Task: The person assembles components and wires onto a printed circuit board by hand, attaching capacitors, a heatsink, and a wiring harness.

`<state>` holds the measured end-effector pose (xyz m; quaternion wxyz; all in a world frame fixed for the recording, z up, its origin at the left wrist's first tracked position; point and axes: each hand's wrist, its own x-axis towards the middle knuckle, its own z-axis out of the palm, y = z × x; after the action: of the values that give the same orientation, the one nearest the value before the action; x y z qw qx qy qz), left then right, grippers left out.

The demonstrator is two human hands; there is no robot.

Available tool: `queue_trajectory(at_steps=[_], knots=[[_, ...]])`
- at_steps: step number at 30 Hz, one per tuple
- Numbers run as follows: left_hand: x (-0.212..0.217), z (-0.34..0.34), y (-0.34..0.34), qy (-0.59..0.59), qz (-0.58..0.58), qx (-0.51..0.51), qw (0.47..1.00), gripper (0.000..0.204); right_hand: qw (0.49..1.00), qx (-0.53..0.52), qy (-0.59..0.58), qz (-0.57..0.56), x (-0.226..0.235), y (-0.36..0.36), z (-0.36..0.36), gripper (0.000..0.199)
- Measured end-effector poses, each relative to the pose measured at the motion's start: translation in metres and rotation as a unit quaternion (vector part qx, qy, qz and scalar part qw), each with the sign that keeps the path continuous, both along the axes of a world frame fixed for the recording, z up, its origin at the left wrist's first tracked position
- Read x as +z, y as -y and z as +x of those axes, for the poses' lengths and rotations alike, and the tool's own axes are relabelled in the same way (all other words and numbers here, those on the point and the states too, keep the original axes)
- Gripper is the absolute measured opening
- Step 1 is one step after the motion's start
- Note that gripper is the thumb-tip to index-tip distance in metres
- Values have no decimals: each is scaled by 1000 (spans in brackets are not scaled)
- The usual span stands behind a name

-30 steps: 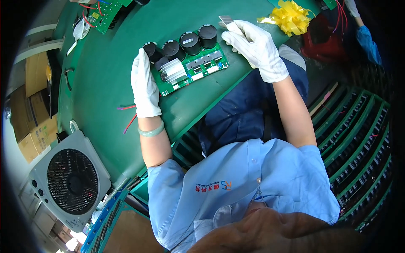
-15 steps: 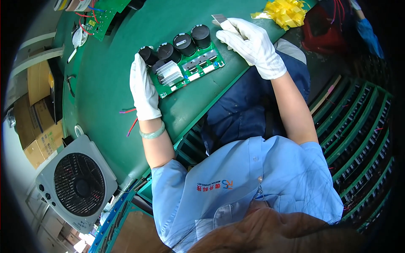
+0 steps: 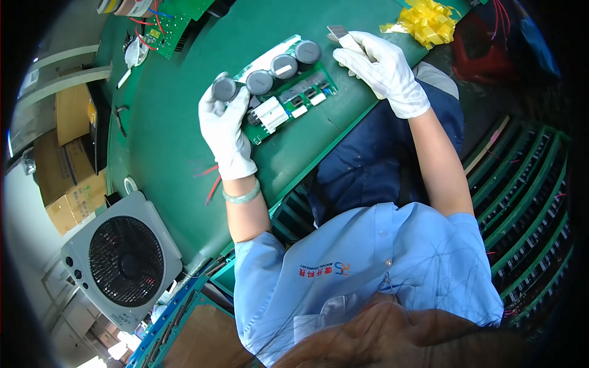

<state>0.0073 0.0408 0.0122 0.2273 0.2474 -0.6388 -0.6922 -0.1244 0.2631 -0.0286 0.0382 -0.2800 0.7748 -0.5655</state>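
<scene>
So the left hand (image 3: 228,132), in a white glove, is laid over the near-left end of a green circuit board (image 3: 287,95). The fingers are curled loosely round the board's edge, with the fingertips up against the leftmost of four big round grey capacitors (image 3: 224,89). It's a half-closed grip, and the board looks to be steadied rather than lifted, though whether it's fully flat on the bench can't be told from here. A pale green bangle (image 3: 243,196) is worn on that wrist.

The right hand (image 3: 380,70), also gloved, is closed around a small flat grey metal piece (image 3: 338,32), which is pinched between thumb and fingers. One end is seen sticking out past the fingertips, just beyond the far-right end of the board. What exactly the piece is can't be made out.

The board itself is set diagonally on the green workbench (image 3: 172,116), between the two hands, with white connectors near its middle.

Further out, a bunch of yellow ties (image 3: 426,21) is seen at the far edge of the bench, and another green board with red wires (image 3: 165,27) is lying at the far left. A grey box fan (image 3: 119,260) is parked below the bench on the left, with cardboard boxes (image 3: 67,178) behind it. Green slotted racks (image 3: 527,214) are lined up on the right.
</scene>
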Motion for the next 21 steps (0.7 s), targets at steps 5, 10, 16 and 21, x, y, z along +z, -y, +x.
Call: queue_trajectory(at_steps=[5,10,16,21], knots=[[15,8,2,-152,-367,105,912,48,999,13,-42,-26,-3,1,0,22],[-1,3,9,-228,-400,65,885,58,998,-6,-70,-9,-3,1,0,27],[1,-1,4,-137,-485,32,863,52,991,-26,-127,-21,-5,0,-1,25],[-10,-1,26,-89,-364,57,925,42,985,-29,-166,-39,-10,2,-3,22]])
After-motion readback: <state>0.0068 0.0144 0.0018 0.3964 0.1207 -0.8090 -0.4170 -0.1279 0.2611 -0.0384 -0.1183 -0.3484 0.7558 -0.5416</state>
